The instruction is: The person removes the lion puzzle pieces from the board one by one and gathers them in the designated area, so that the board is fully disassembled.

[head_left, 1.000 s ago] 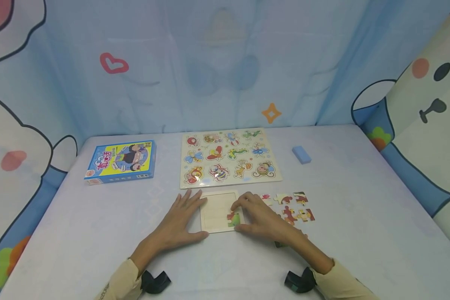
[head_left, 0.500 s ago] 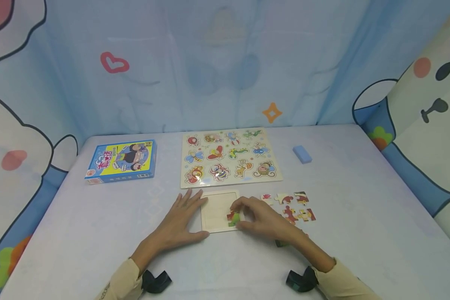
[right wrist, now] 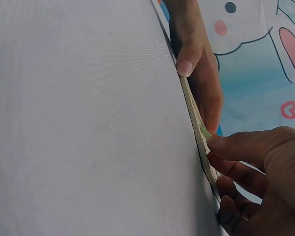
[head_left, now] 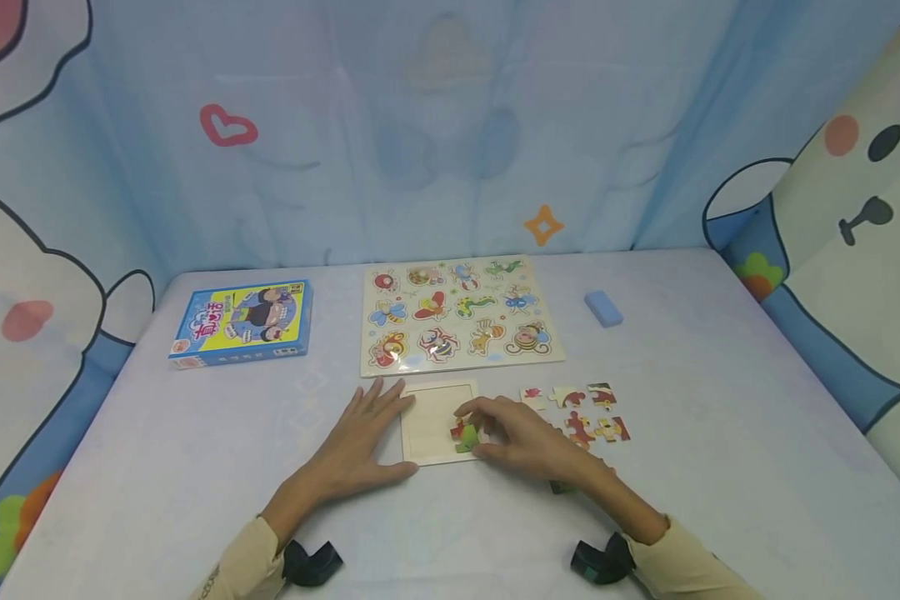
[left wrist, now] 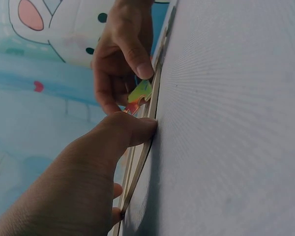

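Observation:
A square wooden puzzle tray (head_left: 429,425) lies on the table between the hands. My left hand (head_left: 367,437) is spread along its left side, thumb touching the near edge and fingertips at the far left corner. Over the tray's right part, my right hand (head_left: 521,437) pinches a green and red jigsaw piece (head_left: 467,437) between thumb and fingers. In the left wrist view the jigsaw piece (left wrist: 140,92) stands tilted above the tray. The right wrist view shows only a sliver of its green edge. Several loose jigsaw pieces (head_left: 579,427) lie to the right, some partly hidden by my right hand and forearm.
Behind the tray lies a large board (head_left: 461,317) with insect pictures. A blue and yellow box (head_left: 242,325) stands at the back left. A small blue block (head_left: 603,308) lies at the back right. A printed curtain (head_left: 435,125) closes off the far side.
The jigsaw piece in my right hand, earlier lying flatter near the tray's right edge, is now tilted and slightly farther left. My right fingertips have shifted left slightly. My left hand has stayed put.

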